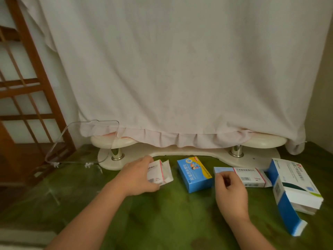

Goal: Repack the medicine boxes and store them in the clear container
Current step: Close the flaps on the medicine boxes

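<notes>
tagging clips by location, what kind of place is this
Probably a home room: a pale cloth hangs at the back, a wooden lattice door stands at left, and medicine boxes lie on a green-covered table.

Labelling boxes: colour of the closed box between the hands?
The box is blue with a yellow band; head view.

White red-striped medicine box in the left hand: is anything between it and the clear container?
Nothing visible: only green tablecloth lies between the white red-striped medicine box and the clear plastic container to its left.
</notes>
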Motion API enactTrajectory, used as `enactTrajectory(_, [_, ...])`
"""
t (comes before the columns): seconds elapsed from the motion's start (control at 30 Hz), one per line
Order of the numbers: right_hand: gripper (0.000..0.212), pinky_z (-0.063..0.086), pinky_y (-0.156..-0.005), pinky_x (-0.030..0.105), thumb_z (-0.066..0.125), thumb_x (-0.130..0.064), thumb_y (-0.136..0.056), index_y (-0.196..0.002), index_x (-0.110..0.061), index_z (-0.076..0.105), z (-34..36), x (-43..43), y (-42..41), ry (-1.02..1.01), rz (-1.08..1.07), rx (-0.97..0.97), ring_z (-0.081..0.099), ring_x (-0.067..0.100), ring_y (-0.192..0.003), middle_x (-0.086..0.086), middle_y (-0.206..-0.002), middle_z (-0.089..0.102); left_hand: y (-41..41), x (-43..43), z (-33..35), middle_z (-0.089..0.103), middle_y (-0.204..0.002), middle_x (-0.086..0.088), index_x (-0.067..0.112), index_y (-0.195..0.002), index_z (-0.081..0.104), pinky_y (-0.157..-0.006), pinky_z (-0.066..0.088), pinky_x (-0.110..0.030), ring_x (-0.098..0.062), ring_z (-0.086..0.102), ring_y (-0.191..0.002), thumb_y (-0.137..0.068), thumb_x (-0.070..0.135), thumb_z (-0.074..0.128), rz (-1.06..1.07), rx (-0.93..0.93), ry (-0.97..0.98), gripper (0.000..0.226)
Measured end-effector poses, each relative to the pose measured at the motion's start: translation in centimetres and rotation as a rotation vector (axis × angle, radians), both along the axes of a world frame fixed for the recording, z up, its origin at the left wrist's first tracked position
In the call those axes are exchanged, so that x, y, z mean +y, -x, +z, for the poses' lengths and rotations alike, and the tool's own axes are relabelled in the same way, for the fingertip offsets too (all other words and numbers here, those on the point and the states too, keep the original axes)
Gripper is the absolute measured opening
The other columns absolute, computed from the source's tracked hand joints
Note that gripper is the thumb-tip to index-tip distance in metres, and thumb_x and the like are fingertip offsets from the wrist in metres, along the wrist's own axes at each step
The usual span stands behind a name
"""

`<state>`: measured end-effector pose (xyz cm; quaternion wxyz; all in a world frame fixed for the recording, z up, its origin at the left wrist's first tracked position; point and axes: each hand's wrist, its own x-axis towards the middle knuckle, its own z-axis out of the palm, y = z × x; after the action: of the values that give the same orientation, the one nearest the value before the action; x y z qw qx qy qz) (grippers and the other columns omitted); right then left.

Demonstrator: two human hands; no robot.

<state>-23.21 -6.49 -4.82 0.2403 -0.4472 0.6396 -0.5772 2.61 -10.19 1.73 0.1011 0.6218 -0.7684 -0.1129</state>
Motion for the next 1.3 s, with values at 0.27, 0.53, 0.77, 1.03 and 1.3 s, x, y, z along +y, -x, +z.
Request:
enactTrajectory(0.27, [0.012, 0.048, -0.061, 0.028, 0.059, -0.017, -0.094, -0.083, -0.021, 0.063, 0.8, 2.1, -0.7, 0.028, 0.138, -0.055, 0.061, 0.016, -0.070, 0.001, -0.076, 0.066, 2.6, 4.0, -2.1, 0.059, -0.105, 0.021, 0.044, -0.107, 0.045, -0.083, 0.055, -0.032, 0.005, 0.058, -0.095, -0.057, 0.061, 0.081, 0.124, 0.594, 0.131, 0.064])
enactTrajectory(0.53, [0.006, 0.054, -0.061, 0.021, 0.067, -0.013, -0.090, -0.095, -0.015, 0.070, 1.3, 4.6, -2.3, 0.101, 0.292, -0.321, 0.070, 0.015, -0.077, 0.005, -0.087, 0.074, 6.3, 6.0, -4.5, 0.063, -0.103, 0.018, 0.044, -0.102, 0.047, -0.079, 0.057, -0.037, 0.001, 0.062, -0.095, -0.050, 0.060, 0.083, 0.195, 0.814, 0.266, 0.065])
enactTrajectory(0.77, [0.039, 0.055, -0.067, 0.019, 0.076, -0.008, -0.081, -0.113, -0.023, 0.058, 2.9, 5.9, -5.3, 0.168, 0.371, -0.348, 0.070, 0.011, -0.081, -0.002, -0.096, 0.071, 8.8, 7.7, -5.6, 0.060, -0.100, 0.014, 0.047, -0.103, 0.039, -0.072, 0.057, -0.041, -0.010, 0.063, -0.093, -0.052, 0.065, 0.076, 0.306, 0.960, 0.419, 0.066])
enactTrajectory(1.03, [0.038, 0.056, -0.066, 0.023, 0.076, -0.004, -0.081, -0.100, -0.026, 0.052, 3.8, 5.5, -4.5, 0.210, 0.341, -0.206, 0.069, 0.008, -0.085, -0.007, -0.100, 0.068, 8.3, 9.0, -6.0, 0.063, -0.114, 0.025, 0.050, -0.125, 0.041, -0.077, 0.055, -0.019, 0.001, 0.063, -0.104, -0.069, 0.026, 0.088, 0.090, 1.080, 0.335, 0.077])
enactTrajectory(1.3, [0.024, 0.056, -0.069, 0.023, 0.074, -0.006, -0.084, -0.095, -0.024, 0.062, 3.2, 6.0, -3.3, 0.196, 0.439, -0.134, 0.068, 0.007, -0.083, -0.005, -0.093, 0.072, 6.1, 8.3, -6.2, 0.062, -0.120, 0.008, 0.044, -0.118, 0.054, -0.080, 0.057, -0.032, -0.015, 0.064, -0.107, -0.095, 0.024, 0.059, -0.041, 0.952, 0.419, 0.031])
